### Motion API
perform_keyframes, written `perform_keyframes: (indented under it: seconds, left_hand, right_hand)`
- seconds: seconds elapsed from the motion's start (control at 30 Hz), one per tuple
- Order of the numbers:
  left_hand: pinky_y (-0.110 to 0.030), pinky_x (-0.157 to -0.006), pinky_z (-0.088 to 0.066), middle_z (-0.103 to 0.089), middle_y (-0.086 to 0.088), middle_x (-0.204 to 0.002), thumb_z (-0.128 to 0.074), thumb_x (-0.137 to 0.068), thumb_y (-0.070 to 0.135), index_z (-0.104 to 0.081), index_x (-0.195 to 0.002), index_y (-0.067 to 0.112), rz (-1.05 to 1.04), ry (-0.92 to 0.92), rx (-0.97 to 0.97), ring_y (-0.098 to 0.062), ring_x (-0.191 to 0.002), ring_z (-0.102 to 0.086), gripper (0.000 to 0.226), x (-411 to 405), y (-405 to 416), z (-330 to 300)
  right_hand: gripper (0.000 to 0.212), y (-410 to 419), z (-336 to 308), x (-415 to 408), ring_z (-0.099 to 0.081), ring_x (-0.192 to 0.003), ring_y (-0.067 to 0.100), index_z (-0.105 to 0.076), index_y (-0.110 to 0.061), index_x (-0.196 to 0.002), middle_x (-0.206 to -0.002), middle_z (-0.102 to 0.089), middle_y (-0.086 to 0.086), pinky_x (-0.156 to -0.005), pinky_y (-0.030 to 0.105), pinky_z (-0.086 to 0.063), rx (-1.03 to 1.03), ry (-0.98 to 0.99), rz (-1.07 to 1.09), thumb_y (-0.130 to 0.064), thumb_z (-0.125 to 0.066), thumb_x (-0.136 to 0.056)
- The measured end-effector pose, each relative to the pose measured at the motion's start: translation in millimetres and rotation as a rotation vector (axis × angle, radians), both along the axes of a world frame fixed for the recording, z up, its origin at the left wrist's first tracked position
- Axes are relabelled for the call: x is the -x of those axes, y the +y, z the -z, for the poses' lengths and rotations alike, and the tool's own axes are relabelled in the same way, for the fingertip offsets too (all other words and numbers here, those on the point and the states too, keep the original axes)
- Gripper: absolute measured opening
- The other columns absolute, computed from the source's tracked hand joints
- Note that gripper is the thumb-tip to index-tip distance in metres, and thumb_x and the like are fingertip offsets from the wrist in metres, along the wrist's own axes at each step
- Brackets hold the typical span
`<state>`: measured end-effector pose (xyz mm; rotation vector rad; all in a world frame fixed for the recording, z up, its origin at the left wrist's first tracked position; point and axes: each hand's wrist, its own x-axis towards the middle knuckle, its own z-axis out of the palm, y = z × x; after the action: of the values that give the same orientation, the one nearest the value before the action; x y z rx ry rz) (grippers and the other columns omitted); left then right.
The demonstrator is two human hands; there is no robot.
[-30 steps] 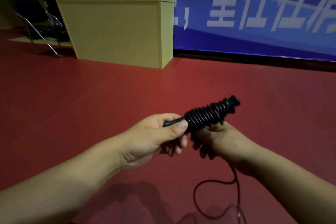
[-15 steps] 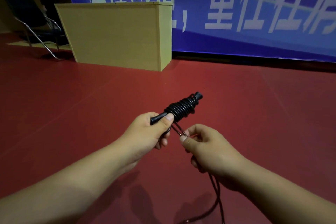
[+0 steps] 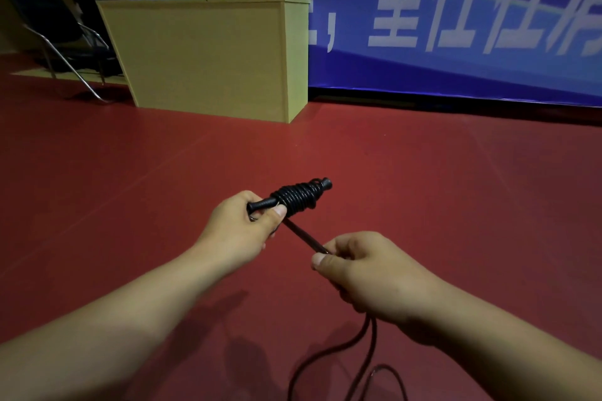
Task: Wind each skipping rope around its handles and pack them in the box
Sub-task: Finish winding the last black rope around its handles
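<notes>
Winding a skipping rope (image 3: 301, 199) onto handles (image 3: 265, 203) gripped by the left hand (image 3: 242, 228) over the floor's middle; the right hand (image 3: 365, 273) pinches it taut — even tension should keep coils snug.

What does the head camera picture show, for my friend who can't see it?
Two hands wind a black skipping rope round its handles: the left hand grips the handles, the right hand pinches the taut rope, and the loose rest trails onto the red floor. A wooden box stands beyond.
</notes>
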<state>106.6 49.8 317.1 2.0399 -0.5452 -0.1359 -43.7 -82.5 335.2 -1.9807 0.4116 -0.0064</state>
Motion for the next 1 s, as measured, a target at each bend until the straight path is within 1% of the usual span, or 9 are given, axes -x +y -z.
perform_keyframes:
  seconds: [0.17, 0.3, 0.4, 0.5, 0.57, 0.67, 0.73, 0.87, 1.0]
  left_hand:
    - [-0.039, -0.060, -0.049, -0.071, -0.011, -0.074, -0.073, -0.085, 0.033, -0.061, -0.082, 0.016, 0.048, -0.025, -0.077, -0.019, -0.059, -0.058, 0.021, -3, -2, 4]
    - [-0.033, -0.057, -0.041, -0.068, -0.006, -0.066, -0.081, -0.071, 0.041, -0.064, -0.075, 0.020, 0.112, -0.028, -0.145, -0.017, -0.056, -0.053, 0.027, -3, -3, 6]
    - [-0.032, -0.056, -0.040, -0.069, -0.007, -0.066, -0.076, -0.061, 0.049, -0.065, -0.076, 0.029, 0.212, 0.001, -0.183, -0.015, -0.053, -0.052, 0.028, 0, -3, 3]
    - [-0.029, -0.058, -0.041, -0.065, 0.002, -0.063, -0.080, -0.075, 0.038, -0.066, -0.079, 0.027, 0.359, -0.044, -0.294, -0.011, -0.055, -0.052, 0.018, 7, -3, 1]
    - [-0.028, -0.060, -0.043, -0.063, 0.010, -0.064, -0.074, -0.084, 0.033, -0.064, -0.082, 0.026, 0.473, -0.117, -0.383, -0.006, -0.057, -0.053, 0.012, 16, -4, -1]
    - [-0.036, -0.066, -0.049, -0.065, 0.003, -0.072, -0.064, -0.091, 0.032, -0.061, -0.086, 0.023, 0.611, -0.149, -0.464, -0.012, -0.064, -0.056, 0.011, 27, -5, -4]
    - [-0.041, -0.069, -0.049, -0.067, -0.001, -0.077, -0.061, -0.092, 0.031, -0.060, -0.087, 0.023, 0.662, -0.130, -0.484, -0.020, -0.069, -0.059, 0.009, 31, -6, -7]
    - [-0.036, -0.070, -0.048, -0.066, 0.002, -0.080, -0.060, -0.093, 0.026, -0.059, -0.092, 0.027, 0.730, -0.140, -0.479, -0.016, -0.072, -0.058, 0.001, 36, -5, -13]
    - [-0.028, -0.067, -0.043, -0.061, 0.008, -0.074, -0.058, -0.095, 0.022, -0.058, -0.094, 0.025, 0.763, -0.059, -0.417, -0.006, -0.066, -0.050, 0.004, 38, -4, -15]
  right_hand:
    - [0.023, 0, -2, 2, -0.034, -0.049, 0.009, -0.059, -0.020, -0.074, -0.052, -0.037, -0.012, -0.049, 0.025, -0.028, 0.001, -0.055, -0.009, -0.031, -0.058, -0.094]
    - [0.022, -3, -5, 4, -0.031, -0.046, 0.007, -0.057, -0.016, -0.075, -0.050, -0.035, -0.014, -0.046, 0.023, -0.027, -0.001, -0.092, -0.006, -0.028, -0.059, -0.093]
    - [0.021, -11, -7, 5, -0.031, -0.043, 0.005, -0.060, -0.016, -0.075, -0.048, -0.038, -0.014, -0.043, 0.019, -0.026, 0.027, -0.125, 0.033, -0.029, -0.061, -0.092]
    - [0.025, -20, -8, 5, -0.048, -0.047, 0.010, -0.067, -0.010, -0.079, -0.053, -0.057, -0.010, -0.049, 0.026, -0.039, 0.144, -0.150, 0.082, -0.033, -0.064, -0.089]
    - [0.024, -25, -7, 5, -0.061, -0.053, 0.013, -0.068, -0.010, -0.078, -0.061, -0.070, -0.002, -0.057, 0.033, -0.050, 0.148, -0.161, 0.111, -0.032, -0.067, -0.088]
    - [0.024, -30, -6, 4, -0.053, -0.045, 0.006, -0.068, -0.013, -0.074, -0.054, -0.061, -0.006, -0.046, 0.022, -0.043, 0.197, -0.152, 0.168, -0.034, -0.072, -0.084]
    - [0.025, -34, -4, 3, -0.053, -0.051, 0.006, -0.069, -0.015, -0.072, -0.058, -0.061, -0.004, -0.053, 0.025, -0.045, 0.259, -0.133, 0.175, -0.039, -0.077, -0.079]
    - [0.024, -44, -2, 1, -0.060, -0.062, 0.004, -0.071, -0.019, -0.073, -0.066, -0.068, -0.006, -0.065, 0.027, -0.051, 0.264, -0.125, 0.169, -0.038, -0.085, -0.069]
    - [0.020, -51, -3, 1, -0.063, -0.068, 0.005, -0.072, -0.020, -0.076, -0.072, -0.070, -0.005, -0.071, 0.028, -0.053, 0.299, -0.112, 0.106, -0.037, -0.083, -0.072]
